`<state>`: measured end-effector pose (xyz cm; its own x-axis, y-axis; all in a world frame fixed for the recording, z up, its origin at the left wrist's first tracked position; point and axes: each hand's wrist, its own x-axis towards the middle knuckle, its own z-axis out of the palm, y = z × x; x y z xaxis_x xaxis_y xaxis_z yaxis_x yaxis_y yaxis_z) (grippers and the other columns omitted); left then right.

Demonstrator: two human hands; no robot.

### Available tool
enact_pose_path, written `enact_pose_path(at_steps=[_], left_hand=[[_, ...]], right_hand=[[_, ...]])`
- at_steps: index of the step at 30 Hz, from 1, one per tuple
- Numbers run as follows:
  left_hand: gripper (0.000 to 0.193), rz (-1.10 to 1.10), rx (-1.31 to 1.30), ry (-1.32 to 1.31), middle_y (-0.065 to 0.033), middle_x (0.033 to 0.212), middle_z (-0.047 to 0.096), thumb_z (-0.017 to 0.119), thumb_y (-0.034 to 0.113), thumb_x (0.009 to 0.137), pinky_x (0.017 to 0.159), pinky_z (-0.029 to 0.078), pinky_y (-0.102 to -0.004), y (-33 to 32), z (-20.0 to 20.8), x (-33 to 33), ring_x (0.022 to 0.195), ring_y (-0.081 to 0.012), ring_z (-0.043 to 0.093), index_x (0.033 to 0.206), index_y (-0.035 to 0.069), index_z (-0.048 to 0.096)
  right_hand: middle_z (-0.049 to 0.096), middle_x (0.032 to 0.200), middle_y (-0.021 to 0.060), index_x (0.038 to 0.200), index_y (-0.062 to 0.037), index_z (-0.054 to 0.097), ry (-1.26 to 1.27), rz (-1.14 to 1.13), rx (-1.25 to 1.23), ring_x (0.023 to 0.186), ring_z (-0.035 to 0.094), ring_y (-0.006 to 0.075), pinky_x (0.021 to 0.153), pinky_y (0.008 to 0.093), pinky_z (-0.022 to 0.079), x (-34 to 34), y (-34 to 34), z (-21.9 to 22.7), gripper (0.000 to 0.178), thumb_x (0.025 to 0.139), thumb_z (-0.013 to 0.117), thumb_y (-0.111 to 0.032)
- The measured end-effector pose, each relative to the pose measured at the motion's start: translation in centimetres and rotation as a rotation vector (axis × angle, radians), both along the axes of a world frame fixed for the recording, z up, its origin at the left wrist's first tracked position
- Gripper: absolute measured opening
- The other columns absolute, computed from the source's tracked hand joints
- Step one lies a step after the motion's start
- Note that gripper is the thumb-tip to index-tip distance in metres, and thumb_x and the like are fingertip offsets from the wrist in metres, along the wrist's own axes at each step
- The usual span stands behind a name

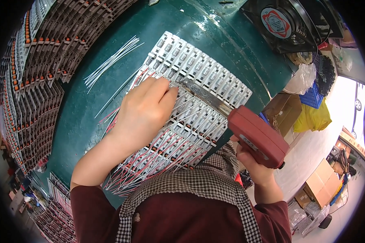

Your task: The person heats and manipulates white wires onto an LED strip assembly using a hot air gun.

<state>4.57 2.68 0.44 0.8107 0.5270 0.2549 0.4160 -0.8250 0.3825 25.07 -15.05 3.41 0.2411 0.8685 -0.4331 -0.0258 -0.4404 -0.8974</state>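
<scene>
A panel of small white circuit boards [207, 67] in rows lies on the green table, with red and white wires [166, 156] trailing from its nearer rows. Over its left part, my left hand [146, 107] is closed, fingertips pinched close to the board surface; whatever they hold is hidden. My right hand [251, 162] grips a dark red soldering gun [258, 135] by its handle, on the right of the panel. The gun's metal barrel [207, 96] slants across the boards, and its tip comes down close to my left fingertips.
Loose white wires [110, 60] lie on the green table [75, 121] left of the panel. Tall stacks of similar board panels [32, 105] stand at the left. A black fan [286, 24] sits at the far right, near a yellow bag [312, 117] and cardboard boxes [322, 182].
</scene>
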Motion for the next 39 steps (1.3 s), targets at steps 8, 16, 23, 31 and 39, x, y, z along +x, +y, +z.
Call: enact_pose_path(at_steps=[8, 16, 23, 31, 39], left_hand=[[0.012, -0.023, 0.060, 0.002, -0.0067, 0.073, 0.045, 0.059, 0.001, 0.065, 0.054, 0.046, -0.0307, 0.1, -0.1, 0.3, 0.068, -0.0199, 0.052, 0.077, -0.002, 0.057], [0.008, -0.023, 0.072, 0.055, -0.0072, 0.072, 0.043, 0.057, 0.002, 0.064, 0.054, 0.046, -0.0314, 0.0, 0.2, 0.5, 0.067, -0.0206, 0.051, 0.071, -0.001, 0.053], [0.024, 0.028, 0.003, 0.118, -0.0088, 0.077, 0.052, 0.060, -0.001, 0.065, 0.059, 0.045, -0.0331, -0.3, 0.5, 0.6, 0.069, -0.0240, 0.054, 0.088, -0.002, 0.062], [0.019, -0.032, 0.096, -0.055, -0.0061, 0.076, 0.049, 0.061, 0.001, 0.065, 0.052, 0.045, -0.0286, -0.7, 0.0, 0.7, 0.069, -0.0185, 0.053, 0.083, -0.002, 0.060], [0.021, -0.043, 0.130, -0.003, -0.0080, 0.077, 0.051, 0.059, 0.001, 0.064, 0.055, 0.045, -0.0305, -1.0, -0.3, 1.2, 0.068, -0.0216, 0.054, 0.085, -0.004, 0.060]], right_hand=[[0.058, 0.120, 0.0147, 0.124, 0.0044, 0.047, -0.060, -0.013, 0.124, 0.098, 0.063, 0.0209, 0.083, 0.0279, 0.048, -0.5, 0.2, -0.8, 0.065, 0.068, 0.076, -0.008], [0.056, 0.121, 0.0156, 0.121, 0.0030, 0.051, -0.074, -0.045, 0.027, 0.101, 0.061, 0.0222, 0.085, 0.0290, 0.048, -0.3, -0.6, -0.3, 0.060, 0.067, 0.076, -0.008], [0.052, 0.125, 0.0203, 0.108, 0.0005, 0.062, -0.106, -0.004, 0.012, 0.108, 0.057, 0.0281, 0.088, 0.0327, 0.046, 0.3, -0.9, 0.4, 0.044, 0.067, 0.075, -0.009], [0.053, 0.124, 0.0207, 0.110, 0.0028, 0.060, -0.070, -0.045, 0.046, 0.109, 0.057, 0.0286, 0.090, 0.0333, 0.045, 0.3, -1.7, -0.1, 0.047, 0.068, 0.076, -0.010], [0.053, 0.124, 0.0173, 0.122, 0.0053, 0.049, 0.015, -0.048, 0.025, 0.109, 0.057, 0.0237, 0.091, 0.0305, 0.044, 0.4, -2.2, -0.6, 0.062, 0.067, 0.076, -0.008]])
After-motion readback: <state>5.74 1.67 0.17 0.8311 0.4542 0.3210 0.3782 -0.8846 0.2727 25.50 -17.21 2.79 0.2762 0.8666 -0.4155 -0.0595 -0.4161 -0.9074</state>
